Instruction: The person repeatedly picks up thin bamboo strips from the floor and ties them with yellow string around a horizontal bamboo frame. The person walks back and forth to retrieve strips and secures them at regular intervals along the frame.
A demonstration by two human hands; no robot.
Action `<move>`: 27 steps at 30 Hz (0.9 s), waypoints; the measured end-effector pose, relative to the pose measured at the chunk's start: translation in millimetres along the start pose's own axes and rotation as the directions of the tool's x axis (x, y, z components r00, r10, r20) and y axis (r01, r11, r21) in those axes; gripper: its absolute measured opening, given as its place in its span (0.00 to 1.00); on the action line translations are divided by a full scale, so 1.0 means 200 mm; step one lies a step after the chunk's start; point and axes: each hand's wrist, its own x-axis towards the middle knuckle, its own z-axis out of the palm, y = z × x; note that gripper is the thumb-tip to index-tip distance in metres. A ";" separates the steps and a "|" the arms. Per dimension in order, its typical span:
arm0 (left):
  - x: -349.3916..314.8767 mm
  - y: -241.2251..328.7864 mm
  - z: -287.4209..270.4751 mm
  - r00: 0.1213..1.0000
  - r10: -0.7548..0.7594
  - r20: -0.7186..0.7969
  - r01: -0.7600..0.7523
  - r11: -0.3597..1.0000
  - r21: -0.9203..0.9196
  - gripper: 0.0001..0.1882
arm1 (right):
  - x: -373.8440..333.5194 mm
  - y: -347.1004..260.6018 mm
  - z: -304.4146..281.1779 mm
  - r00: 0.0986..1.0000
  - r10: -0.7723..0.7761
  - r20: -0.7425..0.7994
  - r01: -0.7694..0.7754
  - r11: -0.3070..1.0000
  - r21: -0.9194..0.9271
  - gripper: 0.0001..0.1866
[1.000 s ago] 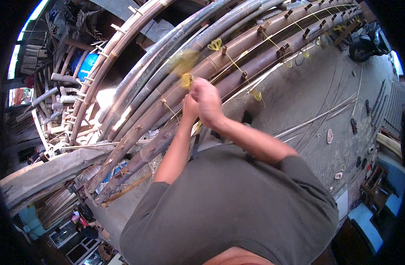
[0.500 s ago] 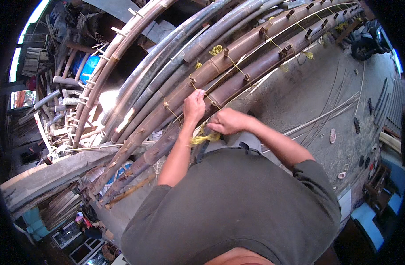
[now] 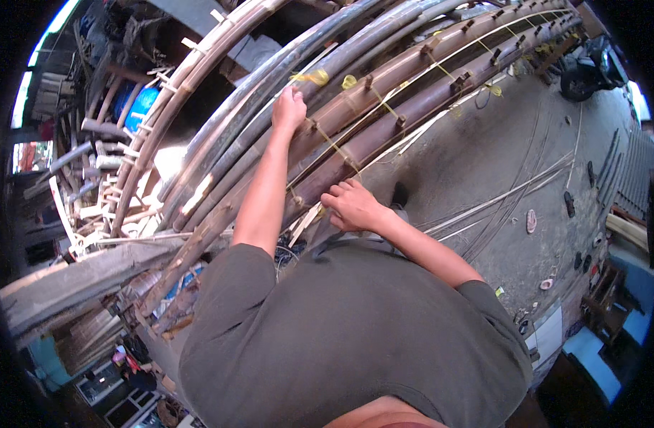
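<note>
My left hand is closed on yellow cord, out over the far side of the brown bamboo pole. A loose bundle of yellow cord, smeared by motion, shows just past its knuckles. My right hand is on the near side of the dark reddish bamboo pole, its fingers curled; whatever they hold is hidden. A thin yellow cord crosses between the two poles, looped at short pegs, and its near end runs down close to my right fingers.
More grey bamboo poles lie alongside on the far left. A curved bamboo piece with cross sticks stands beyond. Thin strips and sandals lie on the floor at right. A motorcycle wheel is at far right.
My left hand has moved up and left across the brown pole. The yellow cord bundle has gone from below my right hand to beyond my left. My right hand has shifted slightly nearer me.
</note>
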 end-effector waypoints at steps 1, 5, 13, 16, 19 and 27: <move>-0.02 -0.08 -0.04 1.000 -0.005 0.025 0.007 0.998 -0.060 0.24 | 0.01 -0.07 0.05 0.999 -0.002 0.044 -0.006 0.985 0.171 0.11; -0.44 -0.05 -0.46 0.999 -0.024 -0.035 0.024 1.000 -0.015 0.23 | 0.02 -0.18 0.30 0.903 0.227 0.365 -0.420 0.284 0.862 0.12; -1.08 -0.24 -0.40 0.939 0.195 0.284 -0.127 0.962 -0.241 0.18 | 0.50 -0.52 0.13 0.678 0.733 -0.044 0.046 0.017 0.999 0.14; -1.09 -0.42 -0.22 0.902 0.388 -0.188 -0.428 0.858 -0.283 0.20 | 0.81 -0.47 0.08 0.939 0.293 -0.182 -0.100 0.736 0.669 0.21; -1.04 -0.22 -0.42 0.974 0.044 0.223 0.028 0.951 -0.308 0.18 | 0.91 -0.17 0.10 0.883 0.076 -0.463 -0.246 0.915 -0.320 0.29; -1.08 -0.36 -0.33 0.989 0.138 0.056 -0.111 0.934 -0.340 0.14 | 0.61 -0.27 -0.06 0.955 -0.221 0.197 -0.031 0.589 0.808 0.22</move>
